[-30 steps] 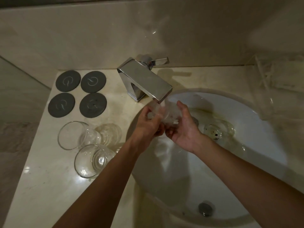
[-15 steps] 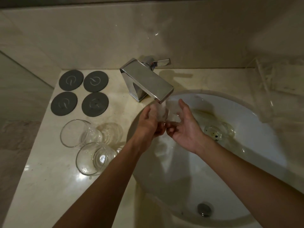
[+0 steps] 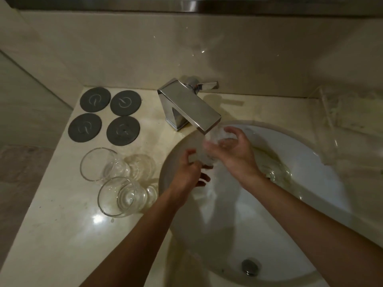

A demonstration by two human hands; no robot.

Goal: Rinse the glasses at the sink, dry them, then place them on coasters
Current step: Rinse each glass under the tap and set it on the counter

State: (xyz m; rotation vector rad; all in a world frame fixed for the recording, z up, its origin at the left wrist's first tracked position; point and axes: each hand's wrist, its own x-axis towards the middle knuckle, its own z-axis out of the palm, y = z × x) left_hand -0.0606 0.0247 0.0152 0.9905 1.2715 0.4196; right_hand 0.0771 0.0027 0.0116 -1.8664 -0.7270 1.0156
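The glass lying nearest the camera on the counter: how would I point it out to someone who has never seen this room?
Start at the white sink basin and move left onto the cream counter. Below four dark round coasters lie two clear glasses on their sides. Yours is the glass nearest the camera, its round mouth facing left, lower in the picture than the other glass.

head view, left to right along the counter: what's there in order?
Coasters → glasses lying on the counter → faucet → right hand with the glass under the stream → clear container at the far right.
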